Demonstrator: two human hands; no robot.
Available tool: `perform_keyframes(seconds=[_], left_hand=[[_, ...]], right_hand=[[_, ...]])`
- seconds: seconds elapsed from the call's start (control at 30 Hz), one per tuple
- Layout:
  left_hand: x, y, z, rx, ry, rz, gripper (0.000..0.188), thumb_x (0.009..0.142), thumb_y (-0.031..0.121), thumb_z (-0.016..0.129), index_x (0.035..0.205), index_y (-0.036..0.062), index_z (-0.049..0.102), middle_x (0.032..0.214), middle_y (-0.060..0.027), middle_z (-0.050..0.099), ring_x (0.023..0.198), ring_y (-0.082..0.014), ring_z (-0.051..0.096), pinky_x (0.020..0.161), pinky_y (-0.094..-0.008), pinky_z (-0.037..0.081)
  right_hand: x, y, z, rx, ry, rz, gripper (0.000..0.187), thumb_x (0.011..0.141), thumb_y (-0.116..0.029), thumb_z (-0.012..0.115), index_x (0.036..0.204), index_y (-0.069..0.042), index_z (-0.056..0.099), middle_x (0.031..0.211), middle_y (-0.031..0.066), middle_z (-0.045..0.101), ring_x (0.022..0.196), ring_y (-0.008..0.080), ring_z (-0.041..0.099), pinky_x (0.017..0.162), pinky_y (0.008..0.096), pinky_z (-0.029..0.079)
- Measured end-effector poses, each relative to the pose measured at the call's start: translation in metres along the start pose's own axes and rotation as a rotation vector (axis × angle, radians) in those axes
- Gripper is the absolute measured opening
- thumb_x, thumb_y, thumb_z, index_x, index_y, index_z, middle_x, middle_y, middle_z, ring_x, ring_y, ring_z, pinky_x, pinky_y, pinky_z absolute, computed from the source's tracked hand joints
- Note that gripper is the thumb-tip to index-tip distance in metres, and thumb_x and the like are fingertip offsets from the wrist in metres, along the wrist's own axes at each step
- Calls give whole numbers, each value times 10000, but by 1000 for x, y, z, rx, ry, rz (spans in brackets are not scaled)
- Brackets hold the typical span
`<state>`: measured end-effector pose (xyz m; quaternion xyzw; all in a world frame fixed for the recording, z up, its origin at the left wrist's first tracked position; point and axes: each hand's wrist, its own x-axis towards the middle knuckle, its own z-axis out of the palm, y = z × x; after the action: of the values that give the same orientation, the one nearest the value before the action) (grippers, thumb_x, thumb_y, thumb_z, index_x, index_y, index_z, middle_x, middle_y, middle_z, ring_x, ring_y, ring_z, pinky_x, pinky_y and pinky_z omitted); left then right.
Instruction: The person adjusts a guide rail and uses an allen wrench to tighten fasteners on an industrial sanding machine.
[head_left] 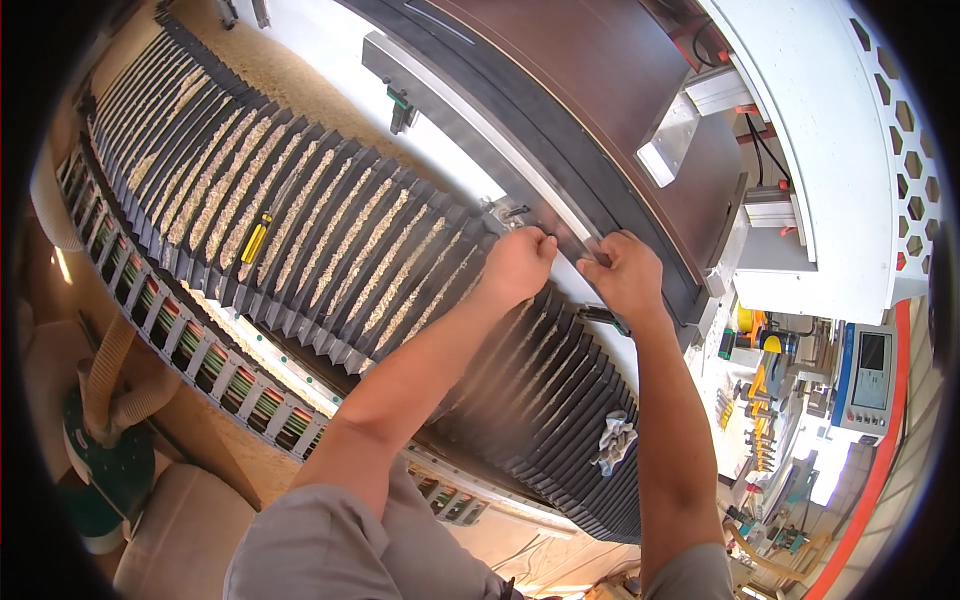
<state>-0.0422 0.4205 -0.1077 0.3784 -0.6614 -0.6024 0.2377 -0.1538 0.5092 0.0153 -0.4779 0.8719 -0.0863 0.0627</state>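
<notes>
A long silver metal bar (470, 125) runs along the machine's edge, beside a black bed. At its near part, my left hand (520, 266) is closed, thumb and fingers pressed together; whatever it pinches is too small to make out. My right hand (630, 277), also closed, has its thumb and fingertips at the bar's edge, and what lies in them is hidden. Just beyond my left hand a small metal fitting (513, 212) shows on the bar. Below both hands spreads a grey pleated bellows cover (340, 230), with sawdust lying in its folds.
A yellow-handled screwdriver (257, 238) lies on the bellows, and a crumpled cloth (614, 443) rests farther right. A cable chain (190, 335) curves along the near side. A dark brown panel (570, 60) sits on the machine beyond. At right stands a control panel (868, 378).
</notes>
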Motion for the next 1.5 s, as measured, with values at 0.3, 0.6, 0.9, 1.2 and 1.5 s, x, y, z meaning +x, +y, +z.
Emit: perform_keyframes(seconds=[0.3, 0.6, 0.9, 1.2, 1.5], left_hand=[[-5, 16, -9, 137, -36, -24, 200, 855, 249, 666, 825, 52, 653, 814, -176, 673, 810, -361, 661, 736, -446, 521], [-5, 14, -8, 254, 108, 228, 222, 848, 235, 694, 847, 14, 670, 760, -164, 662, 734, -352, 655, 660, -405, 515], [3, 11, -11, 86, -101, -11, 192, 828, 246, 693, 840, 57, 664, 823, -160, 674, 847, -339, 667, 749, -432, 523], [7, 12, -16, 113, -137, -37, 197, 826, 259, 678, 817, 62, 672, 793, -139, 682, 814, -339, 667, 728, -440, 523], [-1, 16, -17, 296, 11, 125, 229, 829, 224, 707, 757, 15, 646, 699, -140, 661, 704, -329, 661, 657, -406, 522]], right_hand=[[1, 0, 1, -29, -22, 15, 261, 668, -245, 784, 735, -48, 626, 789, 106, 611, 731, 335, 611, 630, 414, 475], [1, -1, 1, -15, -37, 39, 258, 667, -238, 797, 744, -58, 629, 803, 90, 620, 737, 323, 616, 634, 411, 475], [1, 0, 1, -13, -29, 25, 264, 660, -236, 798, 740, -56, 621, 792, 90, 617, 728, 322, 616, 628, 407, 475], [0, 0, 2, -15, -5, 5, 273, 654, -249, 793, 723, -58, 610, 780, 87, 612, 720, 324, 613, 615, 411, 471], [2, 1, 3, -25, -10, 19, 278, 655, -252, 792, 718, -59, 601, 782, 90, 606, 729, 327, 610, 618, 416, 470]])
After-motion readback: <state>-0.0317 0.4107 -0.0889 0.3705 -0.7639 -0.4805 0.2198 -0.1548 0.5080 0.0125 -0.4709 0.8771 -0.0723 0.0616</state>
